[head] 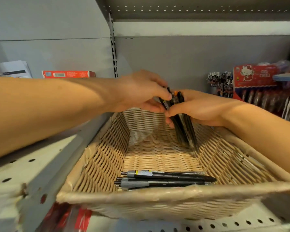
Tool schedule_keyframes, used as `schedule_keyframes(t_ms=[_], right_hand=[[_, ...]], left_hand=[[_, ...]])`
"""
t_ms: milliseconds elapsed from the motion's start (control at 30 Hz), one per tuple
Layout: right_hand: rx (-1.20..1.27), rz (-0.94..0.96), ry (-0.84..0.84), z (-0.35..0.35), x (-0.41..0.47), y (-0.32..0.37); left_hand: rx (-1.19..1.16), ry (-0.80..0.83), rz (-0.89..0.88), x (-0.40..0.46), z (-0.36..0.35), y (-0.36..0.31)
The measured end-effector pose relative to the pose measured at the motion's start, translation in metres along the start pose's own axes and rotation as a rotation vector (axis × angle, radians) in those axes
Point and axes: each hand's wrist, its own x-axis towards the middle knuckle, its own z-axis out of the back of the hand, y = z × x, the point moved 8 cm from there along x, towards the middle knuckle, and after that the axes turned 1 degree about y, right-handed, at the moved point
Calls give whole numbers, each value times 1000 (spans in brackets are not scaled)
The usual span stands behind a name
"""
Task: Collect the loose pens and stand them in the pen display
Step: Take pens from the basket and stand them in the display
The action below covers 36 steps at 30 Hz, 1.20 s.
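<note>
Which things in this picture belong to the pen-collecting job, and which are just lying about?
Belong to the job:
bundle of pens held by both hands
loose pens in the wicker basket
left hand
right hand

Just lying about:
red box
cartoon cat pack
white box

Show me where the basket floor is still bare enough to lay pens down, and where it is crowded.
The wicker basket has a bare middle floor, between the loose pens lying along its near wall and the bundle of pens held by the left hand and right hand at the far right. The left side is also bare. Crowded: the near wall and far right corner.
</note>
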Motion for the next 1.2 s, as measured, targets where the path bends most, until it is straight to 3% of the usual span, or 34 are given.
schedule_keyframes(t_ms=[133,233,333,400,533,667,833,1033,1200], right_hand=[[201,-3,-22,4,-8,27],[214,35,-86,2,-9,69],[324,171,-162,-15,-3,126],[372,259,-149,-36,5,164],[448,386,-115,-80,20,222],[420,395,-124,-118,37,243],[377,400,-203,-140,47,237],[428,407,-280,-143,47,220],[475,257,-121,-172,45,189]], left_hand=[[107,-68,-90,-25,13,-37],[315,-281,-154,-53,41,-60],[201,-519,-289,-90,77,-77],[74,-591,-396,-116,100,-85],[2,-596,-489,-156,142,-88],[-190,-561,-537,-177,170,-65],[-322,-477,-575,-173,177,-39],[-313,-408,-554,-172,173,-34],[-427,-359,-541,-175,168,-33]])
